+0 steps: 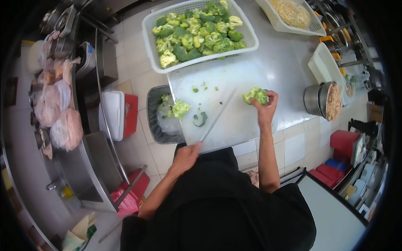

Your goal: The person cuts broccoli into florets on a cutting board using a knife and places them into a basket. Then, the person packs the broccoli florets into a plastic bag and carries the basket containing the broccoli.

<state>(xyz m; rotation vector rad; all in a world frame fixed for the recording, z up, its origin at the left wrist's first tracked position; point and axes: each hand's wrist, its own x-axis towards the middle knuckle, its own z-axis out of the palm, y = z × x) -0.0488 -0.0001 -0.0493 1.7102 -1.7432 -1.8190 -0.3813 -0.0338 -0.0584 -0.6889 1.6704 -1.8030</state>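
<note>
My left hand (186,159) is closed round the handle of a knife (218,116), its blade slanting up and right over the white cutting board (234,129). My right hand (267,109) grips a broccoli floret (256,96) between thumb and fingers, above the board's right part. Another broccoli piece (181,108) sits at the board's left edge. A curled green peeling (201,120) and small green scraps lie between it and the blade. Beyond the board, a white plastic basket (204,60) is heaped with cut broccoli (190,35).
A black-lined bin (153,113) stands below the board's left edge. Metal pots (314,100), one filled with pale food, stand on the steel table (289,75) at right. A basket of noodles (293,12) is at the far right. Bagged food (67,129) crowds the left counter.
</note>
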